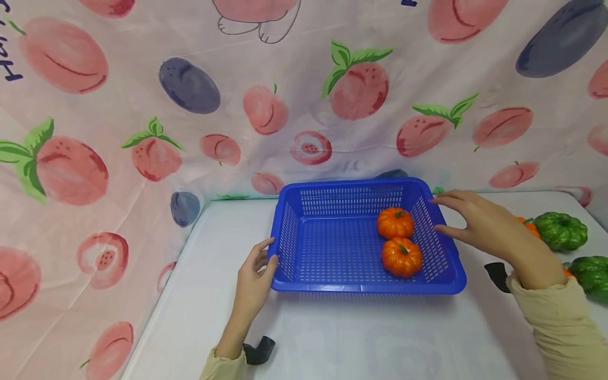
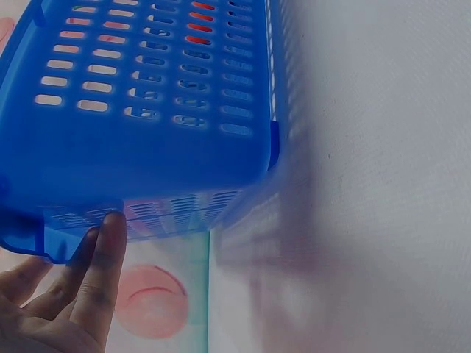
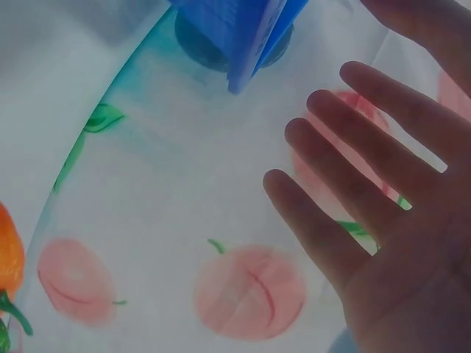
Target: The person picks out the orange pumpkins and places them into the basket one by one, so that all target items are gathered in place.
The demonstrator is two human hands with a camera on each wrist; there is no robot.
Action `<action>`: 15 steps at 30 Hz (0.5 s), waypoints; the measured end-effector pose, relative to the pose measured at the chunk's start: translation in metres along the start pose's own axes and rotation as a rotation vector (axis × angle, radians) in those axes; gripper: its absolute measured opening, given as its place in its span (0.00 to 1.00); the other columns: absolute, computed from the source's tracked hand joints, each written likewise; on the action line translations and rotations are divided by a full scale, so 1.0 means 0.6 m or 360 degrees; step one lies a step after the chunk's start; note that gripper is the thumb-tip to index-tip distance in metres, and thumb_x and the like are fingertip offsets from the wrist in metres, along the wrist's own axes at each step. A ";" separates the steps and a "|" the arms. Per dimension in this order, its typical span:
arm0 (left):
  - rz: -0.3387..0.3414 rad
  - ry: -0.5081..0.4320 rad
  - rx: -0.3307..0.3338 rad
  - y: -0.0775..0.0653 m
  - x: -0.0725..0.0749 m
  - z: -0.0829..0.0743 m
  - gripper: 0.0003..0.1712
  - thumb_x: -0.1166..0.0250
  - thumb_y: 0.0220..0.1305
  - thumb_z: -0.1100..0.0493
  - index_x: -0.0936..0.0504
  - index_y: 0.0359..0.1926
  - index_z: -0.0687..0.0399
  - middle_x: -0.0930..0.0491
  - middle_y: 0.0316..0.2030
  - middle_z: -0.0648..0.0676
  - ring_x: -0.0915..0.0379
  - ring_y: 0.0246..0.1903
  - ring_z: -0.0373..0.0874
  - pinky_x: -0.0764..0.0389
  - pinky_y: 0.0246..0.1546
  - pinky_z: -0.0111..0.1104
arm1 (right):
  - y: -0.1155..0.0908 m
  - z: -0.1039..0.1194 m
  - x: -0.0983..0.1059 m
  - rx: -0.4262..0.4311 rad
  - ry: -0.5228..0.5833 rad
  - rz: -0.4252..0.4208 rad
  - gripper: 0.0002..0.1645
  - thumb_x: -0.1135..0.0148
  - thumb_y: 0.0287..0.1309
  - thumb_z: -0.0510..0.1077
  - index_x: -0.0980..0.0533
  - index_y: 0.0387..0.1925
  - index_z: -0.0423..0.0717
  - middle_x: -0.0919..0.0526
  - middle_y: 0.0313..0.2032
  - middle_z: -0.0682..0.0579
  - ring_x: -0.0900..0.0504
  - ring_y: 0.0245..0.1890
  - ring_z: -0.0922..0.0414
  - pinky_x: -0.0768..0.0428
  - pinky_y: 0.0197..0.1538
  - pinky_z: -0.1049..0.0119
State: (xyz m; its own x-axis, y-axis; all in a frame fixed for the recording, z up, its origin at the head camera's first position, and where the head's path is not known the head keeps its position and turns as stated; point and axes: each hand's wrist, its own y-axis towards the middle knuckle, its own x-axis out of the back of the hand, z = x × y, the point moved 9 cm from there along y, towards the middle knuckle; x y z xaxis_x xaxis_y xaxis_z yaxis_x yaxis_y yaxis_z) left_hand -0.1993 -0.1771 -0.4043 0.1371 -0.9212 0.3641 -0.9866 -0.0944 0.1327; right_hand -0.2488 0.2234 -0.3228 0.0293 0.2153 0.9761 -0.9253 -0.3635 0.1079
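Note:
A blue plastic basket with slotted walls stands on the white table. Inside it, toward the right wall, are two small orange pumpkins, the farther one and the nearer one. My left hand is at the basket's left side, thumb and fingertips right at the rim. In the left wrist view its fingers extend fairly straight beside the basket's corner. Beyond the right rim is my right hand, its thumb and fingers apart and pointing at the rim. The right wrist view shows its fingers straight, spread and holding nothing.
At the far right of the table lie green pumpkins, one farther back and one nearer, with orange ones partly hidden beside them. A fruit-print cloth hangs behind the basket and along the left.

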 end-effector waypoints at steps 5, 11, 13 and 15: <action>0.0001 -0.0012 -0.0005 0.001 0.000 -0.001 0.23 0.41 0.72 0.63 0.27 0.65 0.48 0.19 0.50 0.60 0.19 0.50 0.50 0.16 0.46 0.32 | -0.012 -0.012 0.001 -0.0016 -0.0008 -0.0021 0.39 0.26 0.53 0.51 0.27 0.61 0.35 0.28 0.61 0.30 0.30 0.62 0.32 0.28 0.57 0.31; -0.0008 -0.0003 -0.0008 0.001 0.001 -0.001 0.23 0.41 0.71 0.63 0.26 0.65 0.49 0.19 0.49 0.60 0.18 0.50 0.50 0.16 0.45 0.31 | -0.023 -0.030 -0.006 -0.0059 -0.0023 -0.0001 0.39 0.25 0.53 0.50 0.28 0.61 0.34 0.28 0.60 0.30 0.31 0.61 0.31 0.29 0.56 0.30; -0.0009 -0.0003 -0.0013 0.001 0.001 0.000 0.23 0.41 0.71 0.63 0.26 0.65 0.49 0.19 0.49 0.60 0.19 0.50 0.50 0.16 0.45 0.31 | -0.027 -0.036 -0.008 -0.0074 -0.0025 0.0001 0.39 0.26 0.53 0.50 0.28 0.61 0.34 0.28 0.60 0.30 0.31 0.61 0.31 0.29 0.56 0.30; -0.0011 -0.0006 -0.0018 0.001 0.001 0.000 0.23 0.40 0.71 0.63 0.26 0.65 0.49 0.19 0.49 0.60 0.18 0.50 0.51 0.16 0.45 0.31 | -0.032 -0.041 -0.009 -0.0080 -0.0032 -0.0001 0.38 0.25 0.53 0.50 0.27 0.61 0.34 0.28 0.60 0.30 0.30 0.60 0.31 0.28 0.55 0.30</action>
State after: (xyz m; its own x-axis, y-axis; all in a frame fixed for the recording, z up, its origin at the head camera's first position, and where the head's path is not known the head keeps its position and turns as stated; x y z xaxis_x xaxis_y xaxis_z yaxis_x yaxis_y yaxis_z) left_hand -0.1997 -0.1776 -0.4042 0.1434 -0.9220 0.3596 -0.9847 -0.0964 0.1455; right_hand -0.2407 0.2517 -0.3348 0.0372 0.1974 0.9796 -0.9432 -0.3169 0.0997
